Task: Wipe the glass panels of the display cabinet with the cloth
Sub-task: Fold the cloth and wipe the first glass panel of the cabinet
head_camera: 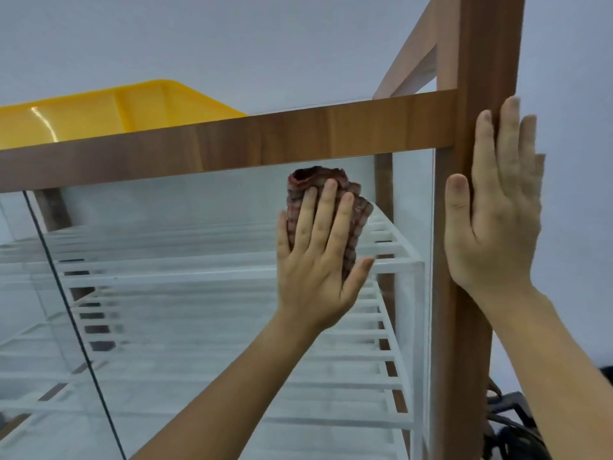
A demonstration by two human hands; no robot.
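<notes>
The display cabinet has a brown wooden frame [298, 137] and a front glass panel [185, 327] with white slatted shelves behind it. My left hand [318, 260] lies flat against the upper right part of the glass, pressing a crumpled reddish checked cloth [360, 207] onto it just under the top rail. My right hand [497, 207] rests flat, fingers together and pointing up, on the wooden corner post [464, 293] at the right. Most of the cloth is hidden under my left palm.
A yellow plastic tray [83, 114] sits on top of the cabinet at the left. A dark vertical seam [66, 293] divides the glass at the left. Dark cables or gear [510, 426] lie low at the right, beside the post. A plain pale wall stands behind.
</notes>
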